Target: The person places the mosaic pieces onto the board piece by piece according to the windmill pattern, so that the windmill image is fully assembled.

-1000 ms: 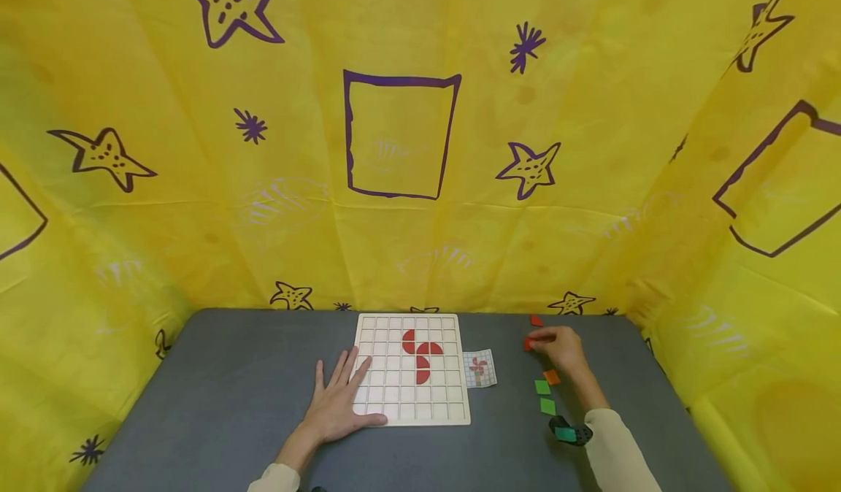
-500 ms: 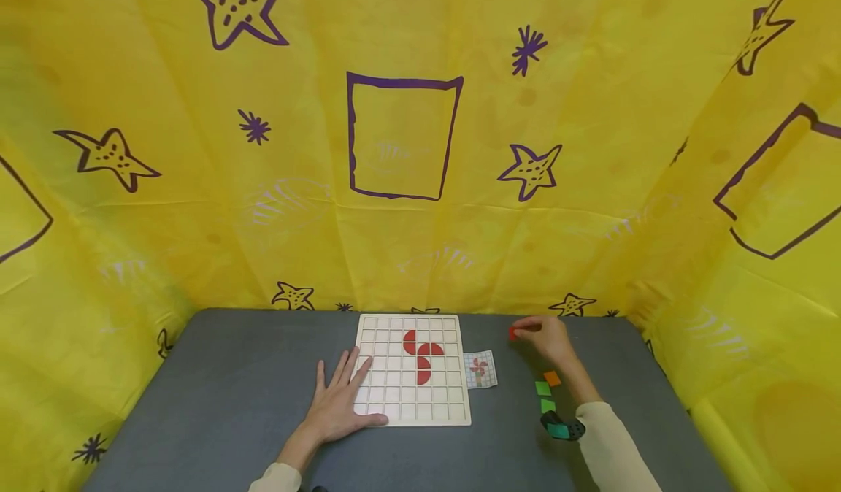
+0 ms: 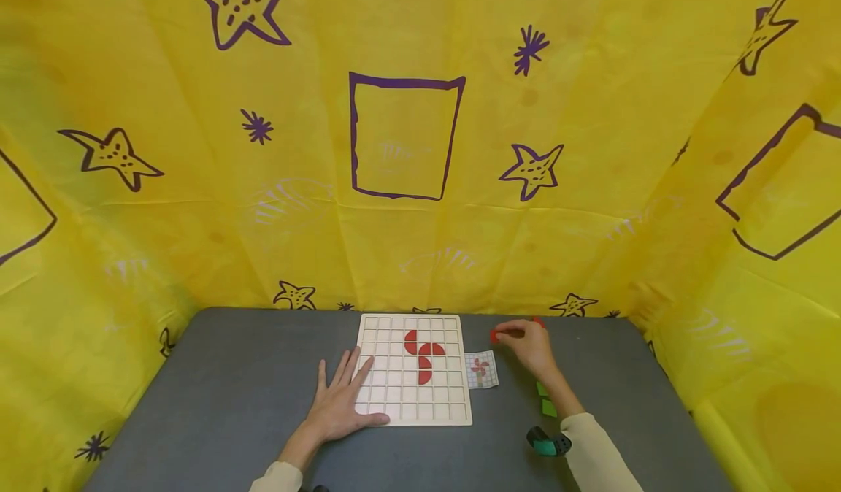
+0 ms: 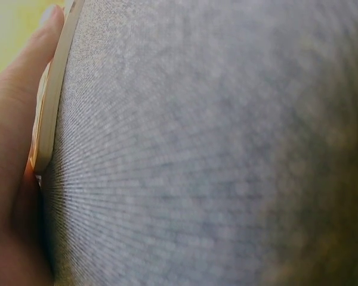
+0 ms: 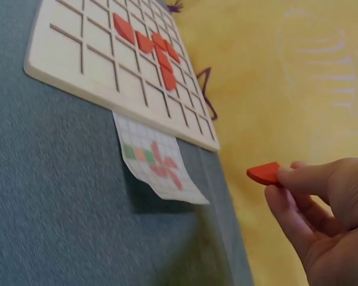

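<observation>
A pale wooden grid board [image 3: 381,396] lies on the dark table, with several red quarter-circle tiles [image 3: 425,377] set in a partial pinwheel. My left hand [image 3: 335,406] rests spread over its left edge and near corner; the left wrist view shows a finger along the board's side [image 4: 58,89]. To the right of the board, my right hand [image 3: 528,347] pinches another red quarter-circle tile [image 5: 264,173] between thumb and finger, held up in the air. A small paper card [image 5: 144,134] with a printed red, green and orange pinwheel picture juts out from the board's right edge.
Two green square tiles [image 3: 549,408] lie on the grey table [image 3: 217,404] beside my right forearm, partly covered by it. Beyond my right hand lies one more red tile [image 3: 539,323]. A patterned yellow cloth [image 3: 407,251] encloses the table's back and sides.
My right hand has picked up a red tile from the right of the table and carried it left towards the board. The orange tile is now hidden by my forearm. My left hand stays put.
</observation>
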Motion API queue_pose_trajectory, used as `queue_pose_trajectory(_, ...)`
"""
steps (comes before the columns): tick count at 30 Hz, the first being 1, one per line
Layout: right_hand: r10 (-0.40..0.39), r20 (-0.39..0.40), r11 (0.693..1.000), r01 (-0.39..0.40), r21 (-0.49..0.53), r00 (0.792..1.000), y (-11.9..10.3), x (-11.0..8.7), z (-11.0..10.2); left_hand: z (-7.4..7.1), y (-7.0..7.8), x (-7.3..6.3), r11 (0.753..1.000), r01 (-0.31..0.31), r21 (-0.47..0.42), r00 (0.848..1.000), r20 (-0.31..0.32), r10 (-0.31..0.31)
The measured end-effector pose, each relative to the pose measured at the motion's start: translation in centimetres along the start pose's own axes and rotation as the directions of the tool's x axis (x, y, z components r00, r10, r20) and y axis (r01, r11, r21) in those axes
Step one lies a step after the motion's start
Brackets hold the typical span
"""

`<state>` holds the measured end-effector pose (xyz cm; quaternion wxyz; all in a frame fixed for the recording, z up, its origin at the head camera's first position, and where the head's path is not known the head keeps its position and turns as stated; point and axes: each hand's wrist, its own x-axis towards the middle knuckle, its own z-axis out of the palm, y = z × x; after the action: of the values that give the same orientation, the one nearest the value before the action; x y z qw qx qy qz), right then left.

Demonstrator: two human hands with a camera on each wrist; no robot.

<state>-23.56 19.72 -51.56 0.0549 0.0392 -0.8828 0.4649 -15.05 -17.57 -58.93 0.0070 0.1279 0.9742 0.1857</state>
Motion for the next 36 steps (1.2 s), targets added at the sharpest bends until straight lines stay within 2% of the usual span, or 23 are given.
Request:
queue_pose_trajectory(6, 0.014, 0.016, 0.998, -0.015, 0.067, 1.0, -0.6, -0.4, 1.0, 0.0, 0.1, 0.0, 1.0, 0.008, -0.008, 1.0, 0.014, -0.008)
queue_pose_trajectory(15, 0.026, 0.009, 0.994, -0.027, 0.109, 1.0, -1.3, -0.8, 2.9, -0.2, 0.4, -0.1, 1.0, 0.009, -0.014, 1.0, 0.012, -0.009)
queue_pose_trajectory(24, 0.001, -0.017, 0.996, 0.001, 0.089, 1.0, -1.9, -1.0, 4.1, -0.1, 0.3, -0.1, 1.0, -0.023, -0.007, 0.999, -0.022, 0.023)
queue_pose_trajectory(31, -0.031, -0.008, 0.993, 0.031, 0.117, 1.0, -2.2, -1.3, 5.2, -0.4, 0.4, 0.0, 1.0, 0.006, -0.004, 1.0, 0.013, -0.006)
queue_pose_trajectory(36, 0.013, 0.035, 0.99, -0.018, 0.14, 0.999, -2.7, -1.6, 6.5, -0.5, 0.3, 0.0, 1.0, 0.018, 0.0, 0.999, 0.03, -0.018)
